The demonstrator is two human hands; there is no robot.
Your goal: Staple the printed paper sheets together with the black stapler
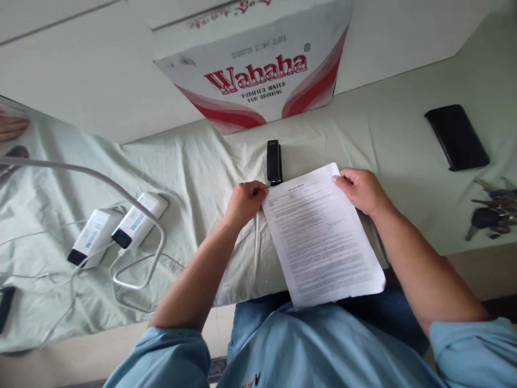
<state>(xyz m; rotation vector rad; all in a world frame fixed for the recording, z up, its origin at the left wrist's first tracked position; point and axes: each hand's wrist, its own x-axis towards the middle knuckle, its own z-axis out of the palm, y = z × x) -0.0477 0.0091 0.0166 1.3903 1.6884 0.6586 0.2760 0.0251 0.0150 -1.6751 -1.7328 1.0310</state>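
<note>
Two bare hands on one printed sheet, head view. Left hand (247, 202): pinching the top-left corner, thumb against fingertips. Right hand (361, 188): gripping the top-right edge, thumb on the face, other fingers partly hidden behind. Printed sheet (323, 237): in front of the torso, text side up, tilted a bit, top edge by the bed-like surface's middle, bottom edge over the lap. Heading and text lines visible, too small to read. Bottom-right corner curls slightly.

Black stapler (274, 161): lies on the green cloth (194, 167), just beyond the top-left corner of the sheet, near the left hand; contact with the sheet unclear. Wahaha carton (258, 81) stands behind it, against the white panel (89, 70).

Left side: two white power banks (141, 218) side by side, pale cables (100, 175) looping over and around them. Dark object cut off at the left edge, can't identify. Part of another person's hand (14, 126) at upper left.

Right side: black flat case (458, 136), bunch of keys (490, 213) nearer the cloth's front edge, blurred.
</note>
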